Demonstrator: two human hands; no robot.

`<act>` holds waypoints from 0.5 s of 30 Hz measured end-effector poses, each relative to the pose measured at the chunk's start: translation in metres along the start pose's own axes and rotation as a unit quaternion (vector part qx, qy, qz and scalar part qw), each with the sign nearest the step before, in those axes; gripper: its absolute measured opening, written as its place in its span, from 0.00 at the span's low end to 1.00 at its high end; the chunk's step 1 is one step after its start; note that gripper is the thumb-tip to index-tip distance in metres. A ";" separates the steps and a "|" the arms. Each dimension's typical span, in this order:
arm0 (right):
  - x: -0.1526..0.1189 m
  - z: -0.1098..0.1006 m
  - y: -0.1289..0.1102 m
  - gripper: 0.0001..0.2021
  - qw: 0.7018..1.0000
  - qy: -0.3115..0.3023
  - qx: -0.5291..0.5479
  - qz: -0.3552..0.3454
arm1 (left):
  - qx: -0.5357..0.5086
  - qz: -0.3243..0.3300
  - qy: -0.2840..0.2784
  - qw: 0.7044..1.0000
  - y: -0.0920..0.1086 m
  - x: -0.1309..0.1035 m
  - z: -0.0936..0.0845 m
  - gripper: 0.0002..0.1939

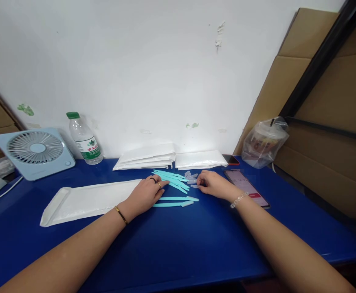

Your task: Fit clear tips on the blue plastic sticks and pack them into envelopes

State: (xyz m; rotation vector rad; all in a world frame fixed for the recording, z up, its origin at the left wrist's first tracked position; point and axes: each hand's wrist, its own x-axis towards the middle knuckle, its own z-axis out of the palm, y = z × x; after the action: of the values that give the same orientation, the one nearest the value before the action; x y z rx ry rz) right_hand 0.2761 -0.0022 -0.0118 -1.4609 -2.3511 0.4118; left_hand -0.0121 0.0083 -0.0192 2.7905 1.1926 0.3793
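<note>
A loose pile of turquoise eyebrow razors point(172, 179) lies in the middle of the blue table. My left hand point(149, 190) rests at its left side, index finger stretched onto the handles. Two more razors point(178, 199) lie apart in front, pale at their blade ends, their handles partly under that hand. Several small clear blade caps point(191, 176) are scattered right of the pile. Among them, my right hand point(210, 183) pinches a clear cap point(194, 186) between thumb and fingertips. A padded white mailer point(89, 199) lies flat to the left, partly covered by my left hand.
White mailers are stacked in two piles point(147, 156) point(201, 159) against the wall. Left stand a blue fan point(37, 152) and a water bottle point(86, 140). A lit phone point(248, 188), another phone point(231, 160) and a bagged drink cup point(265, 142) are at right, beside cardboard point(327, 171).
</note>
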 end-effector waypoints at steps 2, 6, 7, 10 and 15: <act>0.000 0.000 -0.002 0.03 1.000 -0.006 0.000 0.002 | -0.001 -0.001 0.005 1.000 0.000 0.000 -0.001 0.18; -0.001 -0.001 -0.005 0.03 1.000 -0.026 -0.012 0.006 | -0.036 -0.024 0.013 0.999 0.000 0.000 -0.003 0.14; -0.002 -0.001 -0.006 0.03 0.999 -0.030 -0.020 0.006 | -0.050 -0.032 0.012 0.998 0.000 0.001 -0.003 0.13; -0.002 -0.002 -0.006 0.03 0.999 -0.034 -0.039 0.006 | -0.090 -0.059 0.006 0.994 -0.001 0.002 -0.002 0.10; -0.002 -0.001 -0.007 0.04 0.999 -0.028 -0.034 -0.005 | -0.127 -0.077 0.009 0.989 -0.005 0.003 0.003 0.09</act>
State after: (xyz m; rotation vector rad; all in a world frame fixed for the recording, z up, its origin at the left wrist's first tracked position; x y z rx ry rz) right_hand 0.2716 -0.0072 -0.0080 -1.4856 -2.4375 0.3774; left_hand -0.0130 0.0137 -0.0223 2.4664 1.2559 0.5053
